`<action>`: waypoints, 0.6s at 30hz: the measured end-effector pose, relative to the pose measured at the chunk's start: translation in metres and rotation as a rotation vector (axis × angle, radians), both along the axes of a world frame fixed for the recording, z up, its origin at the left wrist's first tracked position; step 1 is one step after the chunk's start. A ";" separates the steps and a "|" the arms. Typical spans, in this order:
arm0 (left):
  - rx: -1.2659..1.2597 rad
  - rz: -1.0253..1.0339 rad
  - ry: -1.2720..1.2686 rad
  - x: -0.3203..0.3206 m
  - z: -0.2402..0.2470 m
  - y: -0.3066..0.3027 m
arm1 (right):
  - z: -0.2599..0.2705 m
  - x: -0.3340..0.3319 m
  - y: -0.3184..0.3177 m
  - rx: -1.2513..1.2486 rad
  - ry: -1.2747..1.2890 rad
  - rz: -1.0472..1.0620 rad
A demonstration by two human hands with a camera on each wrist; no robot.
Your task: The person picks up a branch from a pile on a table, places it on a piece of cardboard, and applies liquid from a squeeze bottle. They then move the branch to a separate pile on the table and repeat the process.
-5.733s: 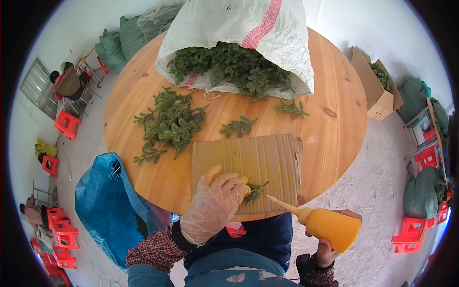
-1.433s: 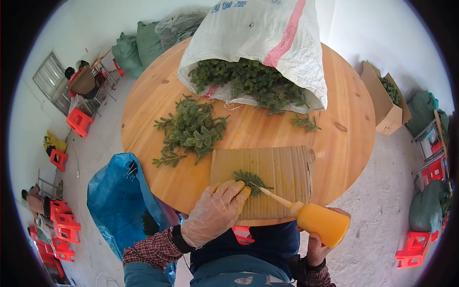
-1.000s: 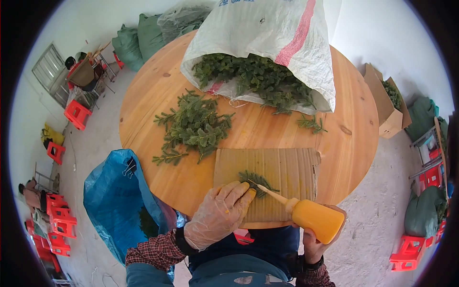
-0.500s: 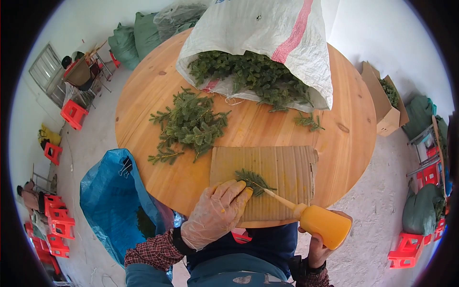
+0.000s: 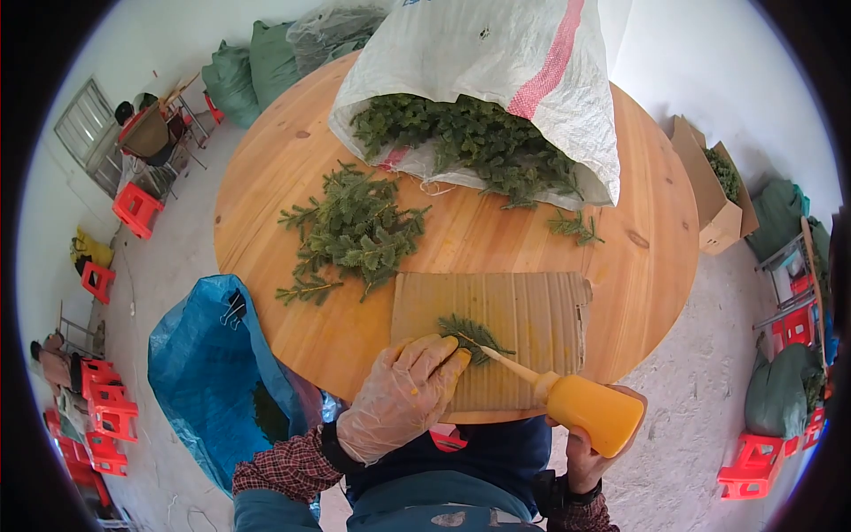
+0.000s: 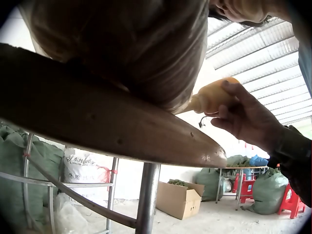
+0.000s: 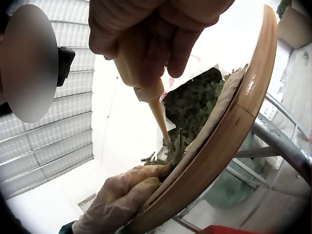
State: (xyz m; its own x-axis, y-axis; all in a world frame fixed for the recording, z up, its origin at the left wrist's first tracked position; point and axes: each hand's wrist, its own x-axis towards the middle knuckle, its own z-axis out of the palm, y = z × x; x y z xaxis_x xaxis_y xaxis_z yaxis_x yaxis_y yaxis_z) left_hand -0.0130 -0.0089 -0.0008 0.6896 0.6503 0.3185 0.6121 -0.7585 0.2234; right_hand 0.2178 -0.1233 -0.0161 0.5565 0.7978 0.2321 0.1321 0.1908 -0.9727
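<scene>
A small green sprig [image 5: 470, 335] lies on a sheet of corrugated cardboard [image 5: 523, 306] at the near edge of the round wooden table [image 5: 292, 177]. My gloved left hand [image 5: 448, 355] pinches the sprig's stem end against the cardboard. My bare right hand [image 5: 585, 448] grips an orange squeeze bottle [image 5: 592, 412], and its long nozzle tip touches the sprig. In the right wrist view the bottle [image 7: 139, 63] points down at the sprig [image 7: 175, 146], with the gloved hand [image 7: 126, 195] just below it. The left wrist view shows the bottle [image 6: 212, 97] above the table's underside [image 6: 97, 126].
A white woven sack [image 5: 496, 62] spilling greenery lies across the far side of the table. A pile of sprigs [image 5: 355, 230] sits left of centre and a lone sprig [image 5: 574, 228] at the right. A blue bag [image 5: 208, 363] hangs at my left; a cardboard box [image 5: 709, 186] stands on the floor.
Earlier the nozzle was off the sprig, near the table's edge. Now its tip rests on the sprig and has shifted slightly along it. The left hand has stayed on the stem.
</scene>
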 end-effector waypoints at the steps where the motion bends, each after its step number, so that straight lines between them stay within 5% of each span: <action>1: -0.004 0.001 -0.003 0.000 0.000 0.000 | -0.001 0.003 -0.003 -0.007 -0.029 -0.011; 8: -0.003 -0.001 -0.012 0.000 0.000 0.000 | 0.006 0.008 -0.012 -0.058 0.020 -0.050; 18: 0.007 -0.006 -0.016 0.001 0.000 0.000 | -0.008 0.018 -0.026 -0.091 -0.243 -0.211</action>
State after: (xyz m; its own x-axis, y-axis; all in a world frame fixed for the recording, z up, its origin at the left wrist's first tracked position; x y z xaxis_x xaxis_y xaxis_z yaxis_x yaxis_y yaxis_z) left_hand -0.0124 -0.0086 -0.0008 0.6881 0.6444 0.3336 0.6043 -0.7634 0.2279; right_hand 0.2356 -0.1494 -0.0243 0.6483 0.6948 0.3113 0.3900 0.0481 -0.9196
